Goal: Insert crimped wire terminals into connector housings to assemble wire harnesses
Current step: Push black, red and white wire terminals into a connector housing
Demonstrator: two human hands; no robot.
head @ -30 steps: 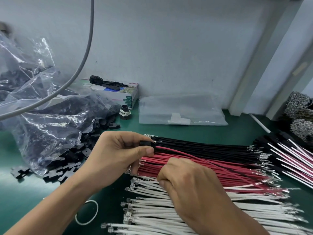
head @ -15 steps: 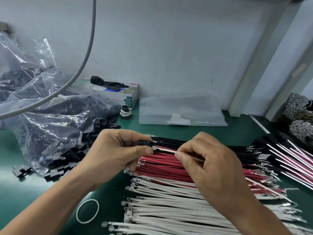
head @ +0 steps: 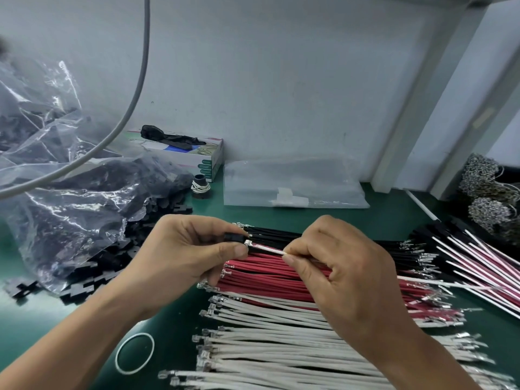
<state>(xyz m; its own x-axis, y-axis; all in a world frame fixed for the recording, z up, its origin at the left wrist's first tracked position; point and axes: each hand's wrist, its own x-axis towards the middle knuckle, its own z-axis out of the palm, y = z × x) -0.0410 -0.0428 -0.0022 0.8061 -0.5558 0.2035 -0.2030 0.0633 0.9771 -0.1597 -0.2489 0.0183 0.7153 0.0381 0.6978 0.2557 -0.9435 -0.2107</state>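
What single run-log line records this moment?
left hand: holds black housing | right hand: pinches white wire | terminal: at housing, not seated | step: inserting

A tissue box (head: 197, 156) stands against the wall, a white rubber band (head: 135, 353) lies near the mat's front edge.

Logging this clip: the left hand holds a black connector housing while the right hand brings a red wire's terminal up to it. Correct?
Not quite. The head view shows the right hand pinching a white wire, not a red one. The left hand does hold the black connector housing, with the terminal at its opening.
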